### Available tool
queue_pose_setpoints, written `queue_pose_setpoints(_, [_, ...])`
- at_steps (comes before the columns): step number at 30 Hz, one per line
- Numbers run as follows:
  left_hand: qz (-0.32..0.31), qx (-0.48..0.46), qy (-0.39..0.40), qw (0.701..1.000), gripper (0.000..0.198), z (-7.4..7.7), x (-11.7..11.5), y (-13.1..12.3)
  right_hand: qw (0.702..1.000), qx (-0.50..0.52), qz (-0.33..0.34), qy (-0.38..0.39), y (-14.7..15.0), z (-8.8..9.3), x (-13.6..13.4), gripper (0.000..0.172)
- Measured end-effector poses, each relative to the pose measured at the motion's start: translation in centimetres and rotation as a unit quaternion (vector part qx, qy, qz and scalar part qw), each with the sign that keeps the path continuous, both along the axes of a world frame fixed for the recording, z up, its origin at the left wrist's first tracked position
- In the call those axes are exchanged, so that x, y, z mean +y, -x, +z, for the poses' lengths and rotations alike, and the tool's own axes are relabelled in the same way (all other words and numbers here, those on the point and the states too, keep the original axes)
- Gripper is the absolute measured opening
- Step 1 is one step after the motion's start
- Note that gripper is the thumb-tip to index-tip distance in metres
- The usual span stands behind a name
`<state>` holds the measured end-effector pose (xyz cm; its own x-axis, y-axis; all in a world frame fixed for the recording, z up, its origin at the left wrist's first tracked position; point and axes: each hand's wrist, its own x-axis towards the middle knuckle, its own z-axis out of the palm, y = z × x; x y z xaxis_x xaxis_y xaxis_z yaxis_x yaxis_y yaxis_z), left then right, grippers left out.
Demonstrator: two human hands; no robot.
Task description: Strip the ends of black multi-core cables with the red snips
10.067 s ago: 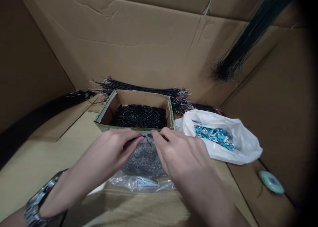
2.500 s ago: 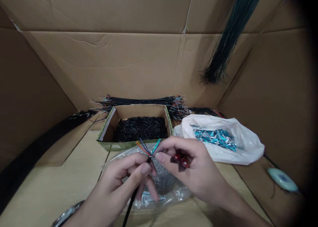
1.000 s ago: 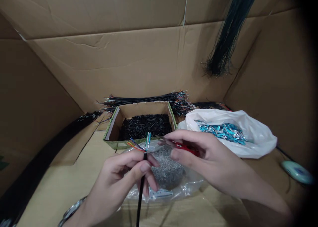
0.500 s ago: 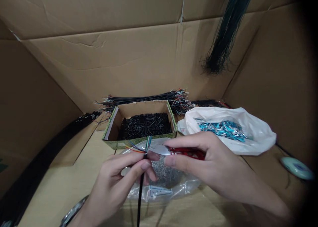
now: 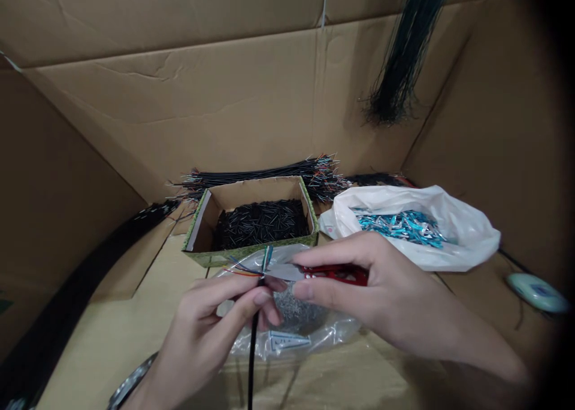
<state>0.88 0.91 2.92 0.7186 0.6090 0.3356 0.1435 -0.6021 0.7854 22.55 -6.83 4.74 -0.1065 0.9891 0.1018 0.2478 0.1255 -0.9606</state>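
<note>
As fingers pinch cable, a box holds black pieces.

The bare right hand hides part of the red-handled metal tool from me; the thin black round cable runs out of sight below, and I can't read the small blue-edged white label.
</note>
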Motion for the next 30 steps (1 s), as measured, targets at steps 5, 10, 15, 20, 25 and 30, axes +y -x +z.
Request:
queue_pose_setpoints(5, [-0.004,0.007,0.018,1.000,0.031,-0.3,0.1,-0.1,0.999,0.033,0.018,-0.014,0.0,-0.2,0.2,0.029])
queue_pose_setpoints(10, [0.000,0.014,0.004,1.000,0.033,-0.1,0.1,-0.1,1.000,0.016,0.015,0.010,-0.3,-0.2,0.1,0.026])
queue_pose_setpoints(15, [0.001,0.027,-0.031,0.999,0.032,0.1,0.1,-0.1,0.999,0.019,0.030,0.011,-0.3,0.2,0.1,0.021])
queue_pose_setpoints(20, [0.000,0.016,-0.006,1.000,0.030,-0.5,0.1,0.1,1.000,0.007,0.011,-0.013,-0.6,-0.3,0.6,0.021])
queue_pose_setpoints(25, [-0.029,-0.003,0.065,0.997,0.024,-0.7,0.1,0.2,0.994,0.034,-0.085,-0.060,-0.9,-0.8,2.0,0.022])
queue_pose_setpoints(30, [-0.048,0.023,0.084,0.995,0.032,-0.5,-0.2,-0.1,0.988,0.146,-0.031,-0.045,1.0,-0.7,1.6,0.025])
